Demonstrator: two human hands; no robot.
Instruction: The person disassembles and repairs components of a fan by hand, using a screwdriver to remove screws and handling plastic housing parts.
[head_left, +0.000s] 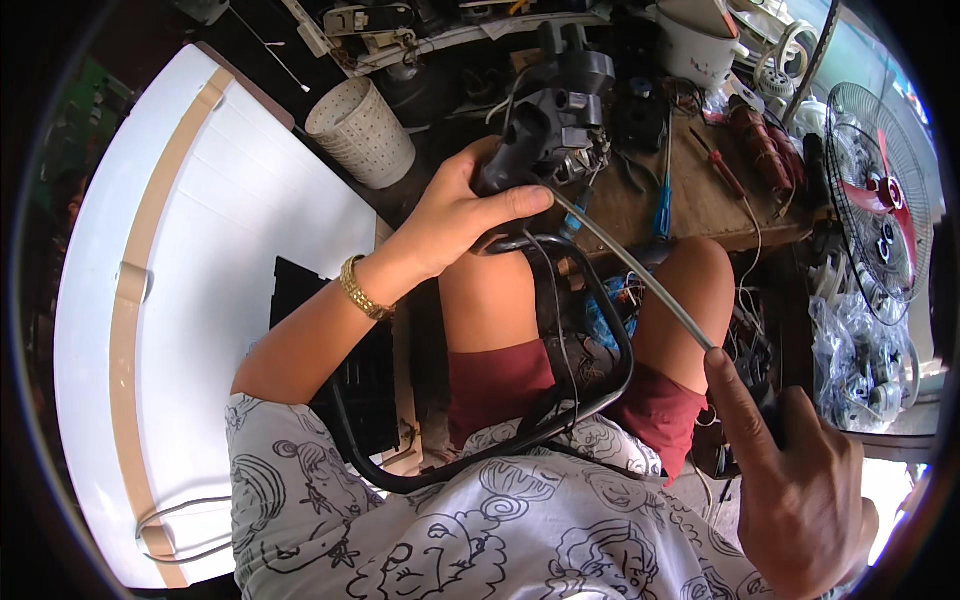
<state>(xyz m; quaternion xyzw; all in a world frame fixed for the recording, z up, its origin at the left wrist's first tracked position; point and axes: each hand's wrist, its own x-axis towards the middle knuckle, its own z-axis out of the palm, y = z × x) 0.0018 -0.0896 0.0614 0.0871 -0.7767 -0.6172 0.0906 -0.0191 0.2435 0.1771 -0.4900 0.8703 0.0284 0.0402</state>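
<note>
1. Housing (545, 130), black plastic, with metal parts showing at its right side; it is raised in front of the knees, near the table (705, 215).
2. Left hand (475, 212) grips it: fingers closed around the lower part, thumb pointing right.
3. Right hand (800, 480) holds a long-shafted tool (630, 262): fingers curled around its mostly hidden handle, index finger stretched along the shaft.
4. Shaft slants up-left to the left thumb; its far end is hidden, so can't tell whether it touches the housing.
5. Black tubular frame (625, 345) loops over the lap below the housing; a thin dark cord (560, 335) hangs across it.
6. On the table: red-handled screwdriver (722, 172) and, left of it, blue-handled screwdriver (663, 205).
7. Perforated pale basket (362, 132) sits left of the housing, beside a big white panel (230, 290).
8. Fan with red blades (885, 195) stands at far right, above clear plastic bags (850, 350).
</note>
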